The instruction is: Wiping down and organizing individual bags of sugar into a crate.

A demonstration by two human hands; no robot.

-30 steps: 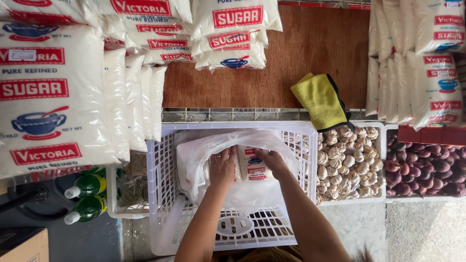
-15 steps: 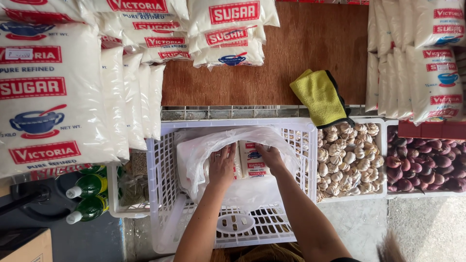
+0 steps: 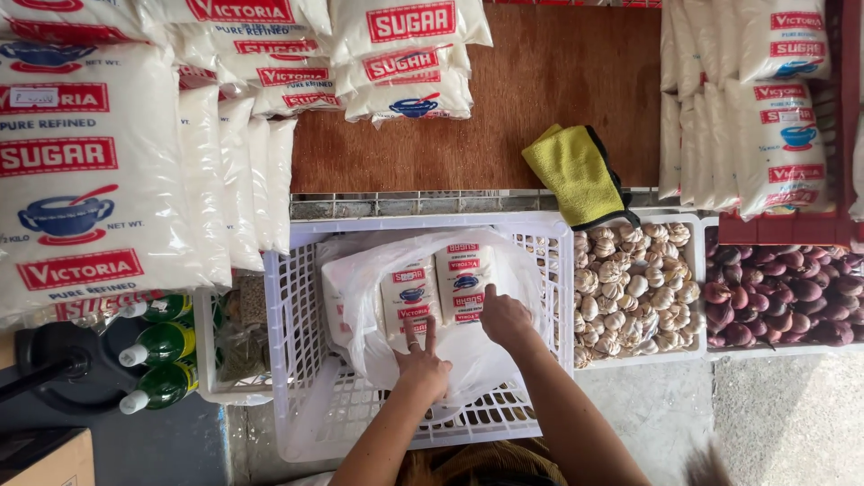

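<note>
A white slatted plastic crate (image 3: 297, 360) stands below me. Inside it lies a thin clear plastic bag (image 3: 360, 288) with small white sugar packs (image 3: 436, 283) standing in it side by side. My left hand (image 3: 421, 364) rests on the near side of the bag, fingers spread against the packs. My right hand (image 3: 504, 317) is pressed onto the bag film beside the right pack, fingers curled into the plastic.
Big white sugar sacks (image 3: 81, 171) are stacked left, top and right on a brown wooden shelf (image 3: 540, 99). A yellow cloth (image 3: 576, 171) hangs at its edge. Right of the crate are a garlic basket (image 3: 630, 288) and red onions (image 3: 783, 297). Green bottles (image 3: 157, 346) stand left.
Both hands have drawn back toward me from the bag's mouth to its near side. The sugar packs now show more plainly inside the bag.
</note>
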